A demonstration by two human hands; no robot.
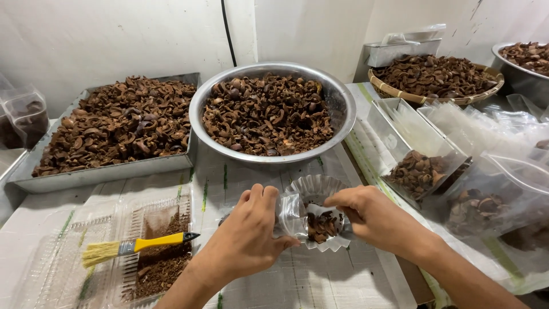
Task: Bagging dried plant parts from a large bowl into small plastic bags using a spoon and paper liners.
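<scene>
Seen from above, two bare hands meet over a white-covered table (320, 280), both closed on one small clear plastic bag (311, 220). The left hand (246, 237) grips the bag's near side, its fingers curled around the plastic and its thumb pointing toward the other hand. The right hand (369, 214) pinches the bag's far side with bent fingers. Inside the bag sits a small clump of brown dried shell pieces (323, 224). Directly under the bag rests a fluted clear plastic cup (311, 189), its scalloped rim showing around the bag.

Just beyond the bag stands a large round metal bowl (343, 103), heaped with the same curled brown shell pieces. Left of that bowl, touching it, lies a rectangular metal tray (108, 171) also piled with shells. Left of the bag, near the left wrist, a clear plastic clamshell box (68, 257) lies open and holds brown crumbs and dust. A small brush with a yellow handle (134, 246) and pale bristles lies across that box.

Right of the bag, several more clear bags (423, 166) lie on the table, each partly filled with shells. Beyond them, to the right of the metal bowl, a woven basket (437, 77) holds more shells, with a small metal box (400, 51) behind it. At the far right edge, part of another metal bowl (523, 63) of shells shows.
</scene>
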